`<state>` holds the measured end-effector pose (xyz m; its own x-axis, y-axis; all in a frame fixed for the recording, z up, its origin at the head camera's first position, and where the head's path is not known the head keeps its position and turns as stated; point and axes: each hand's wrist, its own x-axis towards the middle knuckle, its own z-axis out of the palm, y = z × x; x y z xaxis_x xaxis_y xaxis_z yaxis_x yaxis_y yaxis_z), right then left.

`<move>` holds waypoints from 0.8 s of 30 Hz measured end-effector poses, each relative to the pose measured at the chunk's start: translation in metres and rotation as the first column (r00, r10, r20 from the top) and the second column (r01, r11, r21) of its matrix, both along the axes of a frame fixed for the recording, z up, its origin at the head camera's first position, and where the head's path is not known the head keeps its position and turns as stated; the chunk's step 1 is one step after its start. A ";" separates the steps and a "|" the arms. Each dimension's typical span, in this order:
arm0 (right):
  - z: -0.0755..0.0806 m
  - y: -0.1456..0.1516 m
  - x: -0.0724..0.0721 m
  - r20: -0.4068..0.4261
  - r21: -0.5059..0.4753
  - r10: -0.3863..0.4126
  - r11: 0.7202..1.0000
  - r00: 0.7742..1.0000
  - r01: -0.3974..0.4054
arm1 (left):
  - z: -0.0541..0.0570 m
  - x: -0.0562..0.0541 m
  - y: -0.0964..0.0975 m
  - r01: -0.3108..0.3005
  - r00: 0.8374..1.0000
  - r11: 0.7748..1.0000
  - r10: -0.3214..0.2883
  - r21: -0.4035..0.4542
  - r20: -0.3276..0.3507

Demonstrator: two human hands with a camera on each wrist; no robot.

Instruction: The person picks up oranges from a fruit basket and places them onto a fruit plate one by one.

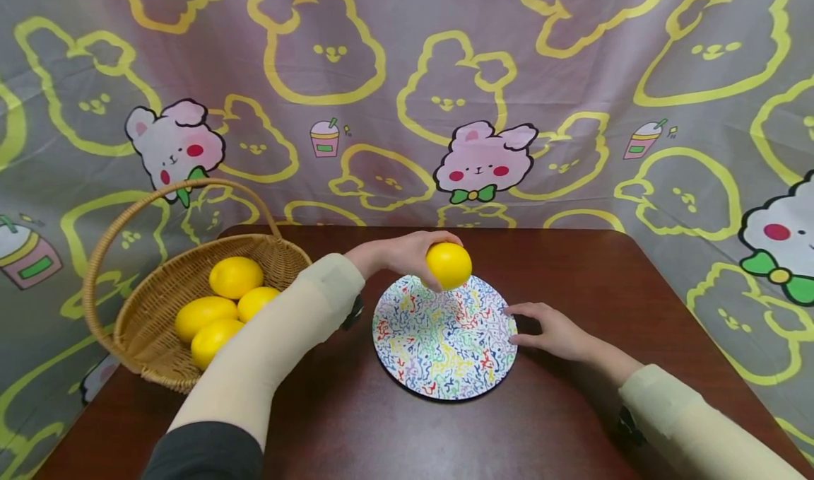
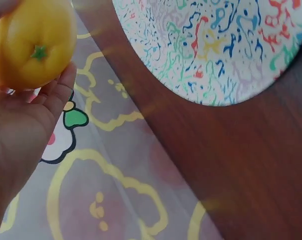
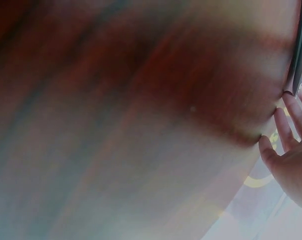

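Note:
My left hand point(image 1: 410, 255) grips a yellow lemon point(image 1: 449, 266) above the far edge of a round disc point(image 1: 445, 338). In the left wrist view, fingers and thumb curl round the lemon, and its small green stem end point(image 2: 39, 52) shows. The disc lies on the table with multicoloured squiggles on white and a dark underside. My right hand point(image 1: 555, 330) is at the disc's right edge, fingers spread loosely, fingertips right at the rim. In the right wrist view the right hand's fingers point(image 3: 283, 127) reach toward the disc's dark edge point(image 3: 299, 55).
A wicker basket point(image 1: 149, 303) with a tall handle stands tilted at the left, holding several yellow lemons point(image 1: 236, 277), partly behind my left sleeve. The brown table point(image 1: 572, 268) extends round the disc. Patterned cloth point(image 1: 394, 56) hangs close behind and at both sides.

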<state>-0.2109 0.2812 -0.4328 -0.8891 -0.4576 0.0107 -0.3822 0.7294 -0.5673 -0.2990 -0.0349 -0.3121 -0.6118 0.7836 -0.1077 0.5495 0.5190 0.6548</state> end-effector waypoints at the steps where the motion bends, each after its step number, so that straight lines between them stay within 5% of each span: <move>1: 0.000 0.000 0.000 -0.002 0.001 0.002 1.000 1.000 -0.002 | -0.003 -0.001 0.001 -0.003 1.000 1.000 0.003 0.003 0.001; 13: 0.001 -0.001 -0.002 -0.004 -0.005 0.013 1.000 1.000 -0.013 | -0.041 -0.011 0.016 -0.071 0.997 0.997 0.071 -0.011 -0.018; 24: -0.001 -0.001 -0.002 -0.019 0.004 0.016 1.000 1.000 -0.016 | -0.058 -0.020 0.022 -0.149 0.989 0.985 0.146 -0.087 -0.032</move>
<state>-0.2131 0.2805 -0.4340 -0.8814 -0.4717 0.0258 -0.4045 0.7254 -0.5569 -0.3187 -0.0133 -0.3697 -0.7235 0.6725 -0.1559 0.4783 0.6511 0.5893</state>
